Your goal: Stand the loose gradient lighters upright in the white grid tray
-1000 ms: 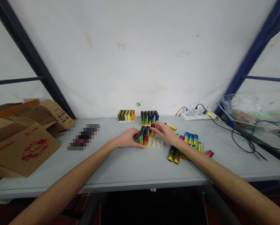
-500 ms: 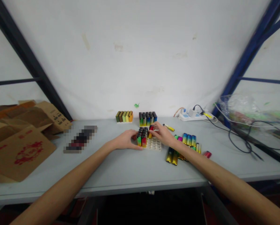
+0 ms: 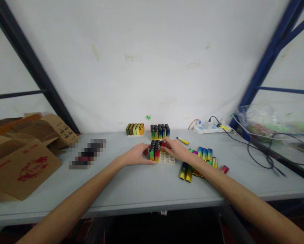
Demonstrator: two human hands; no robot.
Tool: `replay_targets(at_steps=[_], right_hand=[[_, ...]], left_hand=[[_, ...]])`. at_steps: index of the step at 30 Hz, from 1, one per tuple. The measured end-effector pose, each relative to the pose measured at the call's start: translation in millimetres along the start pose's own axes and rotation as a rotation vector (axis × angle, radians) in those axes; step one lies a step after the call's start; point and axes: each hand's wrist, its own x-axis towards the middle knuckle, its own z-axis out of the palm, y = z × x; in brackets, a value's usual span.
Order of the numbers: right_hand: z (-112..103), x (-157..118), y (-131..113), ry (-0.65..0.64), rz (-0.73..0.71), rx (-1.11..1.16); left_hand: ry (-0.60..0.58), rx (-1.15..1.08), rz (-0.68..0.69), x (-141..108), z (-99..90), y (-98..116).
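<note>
A white tray with round holes [image 3: 167, 158] sits mid-table. Upright lighters with black tops [image 3: 155, 152] in red, green and yellow fill its left part. My left hand [image 3: 136, 155] curves round the tray's left side, thumb along the front and fingers behind, holding it. Over the back of the tray, my right hand [image 3: 176, 149] pinches a red lighter [image 3: 162, 143] upright beside the filled rows. Its lower end is partly hidden by my fingers. Loose lighters [image 3: 205, 153] in blue, gold and green lie by my right forearm, which covers some of them.
Behind stand a full tray of black-topped lighters [image 3: 160, 132] and a block of yellow, green and orange ones [image 3: 135, 129]. A yellow lighter [image 3: 182, 140] lies right of them. A power strip [image 3: 210, 128] with cables sits at the back right; cardboard boxes [image 3: 37, 166] lie left.
My right hand has lowered the red lighter toward the tray, beside the filled rows. My left hand stays at the tray's left side. The camera view has shifted slightly.
</note>
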Motion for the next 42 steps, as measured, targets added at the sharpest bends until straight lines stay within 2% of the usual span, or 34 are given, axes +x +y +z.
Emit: replay_targets(at_steps=[6, 8, 11, 15, 17, 20, 23, 26, 31, 35, 37, 42], right_hand=[[-17, 0, 7, -0.058, -0.041, 0.010], [-23, 1, 18, -0.010, 0.028, -0.047], [-29, 0, 39, 0.083, 0.194, -0.271], [-28, -8, 66, 0.043, 0.413, -0.475], [-25, -10, 74, -0.014, 0.430, -0.460], [-18, -7, 79, -0.065, 0.365, -0.402], [-16, -1, 76, -0.059, 0.315, -0.387], [-22, 1, 66, 0.008, 0.256, -0.272], [-35, -2, 42, 0.101, 0.165, 0.196], [-33, -1, 25, 0.106, 0.153, 0.500], [-30, 0, 18, 0.134, 0.171, 0.518], [-27, 0, 3, 0.252, 0.226, 0.350]], left_hand=[[0.002, 0.015, 0.001, 0, -0.6, 1], [0.009, 0.022, -0.004, 0, -0.6, 2], [0.005, 0.031, -0.013, 0, -1.2, 3], [-0.006, 0.039, -0.023, -1, -2.6, 5], [0.000, 0.032, -0.021, -1, -3.0, 6], [0.002, 0.028, -0.016, -1, -3.1, 6], [-0.004, 0.034, -0.014, -1, -3.2, 7], [-0.006, 0.033, -0.008, -1, -2.8, 6], [-0.003, 0.064, 0.010, 0, -1.2, 4], [-0.012, 0.056, 0.006, 0, -1.7, 6], [-0.007, 0.049, 0.005, -1, -2.5, 7], [0.006, 0.051, 0.006, -1, -3.1, 8]])
